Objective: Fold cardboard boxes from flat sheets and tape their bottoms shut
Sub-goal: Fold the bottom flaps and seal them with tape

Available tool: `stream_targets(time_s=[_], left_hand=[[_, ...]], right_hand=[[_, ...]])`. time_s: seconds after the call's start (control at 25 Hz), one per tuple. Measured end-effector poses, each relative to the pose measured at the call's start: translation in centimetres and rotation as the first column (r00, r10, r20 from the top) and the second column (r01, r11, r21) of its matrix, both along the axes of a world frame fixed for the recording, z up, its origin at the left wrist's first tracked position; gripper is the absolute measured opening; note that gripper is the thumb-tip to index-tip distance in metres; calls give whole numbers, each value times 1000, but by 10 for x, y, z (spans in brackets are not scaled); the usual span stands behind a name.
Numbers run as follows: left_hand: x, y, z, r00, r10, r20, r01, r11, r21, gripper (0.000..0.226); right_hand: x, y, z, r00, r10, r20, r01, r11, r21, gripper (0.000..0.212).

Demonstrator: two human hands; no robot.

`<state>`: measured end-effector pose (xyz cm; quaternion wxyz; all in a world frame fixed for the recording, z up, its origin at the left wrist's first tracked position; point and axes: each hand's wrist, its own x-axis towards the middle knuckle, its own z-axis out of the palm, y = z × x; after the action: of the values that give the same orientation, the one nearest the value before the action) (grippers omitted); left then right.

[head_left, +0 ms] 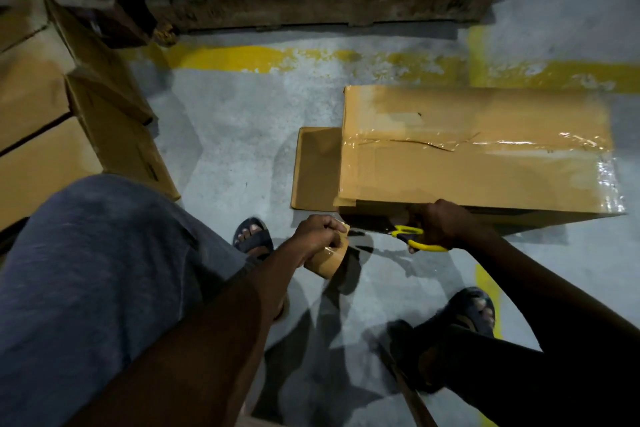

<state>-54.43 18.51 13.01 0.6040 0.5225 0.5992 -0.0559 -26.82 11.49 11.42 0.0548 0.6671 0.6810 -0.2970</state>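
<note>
Cutting step, by my read: left hand (317, 236) grips tape roll (327, 262) just beside the seam-taped cardboard box (474, 170) on the floor (242, 135), right hand (438, 224) holds yellow scissors (412, 236) aimed between them; next needs a clean snip, tail pressed down.

We cannot make out the blades of the scissors (414, 238), lost in shadow under the near edge of the box (474, 163), and the right hand (439, 224) round the yellow handles covers much of them. The left hand (316, 236) hides the top of the tape roll (328, 263) it grips. The stacked boxes (45, 114) are cut off by the left edge, and the pallet (311, 0) at the top is dark and blurred.
</note>
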Motion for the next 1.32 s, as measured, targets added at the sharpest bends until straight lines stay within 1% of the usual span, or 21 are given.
stream_targets(time_s=[0.08,0.16,0.28,0.36,0.48,0.56,0.6,0.72,0.76,0.84,0.88,0.92,0.96,1.0,1.04,1.08,1.12,1.16,1.2,1.24,1.32], left_hand=[[3,6,27,994,-112,9,112,994,17,36],[6,11,59,966,-259,-13,259,964,60,46],[9,32,110,882,-453,-132,471,861,195,55],[9,57,147,849,-496,-181,528,789,313,53],[7,99,187,830,-493,-261,551,645,530,48],[5,123,193,828,-473,-302,553,598,580,47],[6,134,192,817,-478,-323,570,579,583,48],[15,162,181,754,-528,-392,648,495,579,51],[19,170,178,747,-529,-403,653,472,592,53],[25,181,174,738,-531,-415,660,440,610,53],[26,183,173,740,-531,-413,657,437,615,53],[25,186,170,745,-529,-407,651,443,616,53],[24,188,168,745,-530,-406,652,448,611,53],[21,190,166,740,-533,-410,658,449,604,53],[16,191,164,732,-537,-420,669,449,592,53],[12,193,162,725,-541,-427,678,449,581,53],[8,195,160,720,-544,-431,685,456,568,53],[4,197,160,719,-545,-432,688,465,557,53],[2,199,160,720,-545,-429,687,475,550,54],[1,200,161,723,-545,-425,684,479,549,54],[4,199,164,727,-543,-420,678,472,564,55]], right_hand=[[6,-18,7,995,-100,-11,100,994,42,55],[6,-33,20,971,-230,-69,237,966,107,59],[-7,-40,40,925,-361,-120,377,913,157,50],[-12,-29,50,875,-469,-121,485,851,201,43],[-12,8,53,732,-648,-211,680,716,161,41],[-13,38,46,644,-724,-249,761,639,110,41],[-15,51,41,629,-737,-246,774,622,116,38],[-17,79,24,672,-719,-178,739,636,224,28],[-15,83,20,690,-709,-144,718,647,256,28],[-14,88,15,708,-702,-73,696,676,244,35],[-17,88,13,703,-711,-34,697,677,236,39],[-23,89,14,691,-723,3,694,665,275,40],[-30,88,15,680,-733,7,686,639,348,41],[-38,87,16,695,-717,-49,665,615,423,43],[-47,84,13,755,-642,-136,624,638,452,48],[-57,79,8,838,-507,-203,542,723,428,59],[-68,73,1,913,-353,-205,406,836,368,71],[-78,67,-10,966,-215,-142,249,920,302,82],[-86,64,-20,990,-129,-64,142,953,266,88],[-92,63,-28,994,-110,-6,107,957,270,90],[-99,68,-33,985,-169,40,148,938,313,86]])
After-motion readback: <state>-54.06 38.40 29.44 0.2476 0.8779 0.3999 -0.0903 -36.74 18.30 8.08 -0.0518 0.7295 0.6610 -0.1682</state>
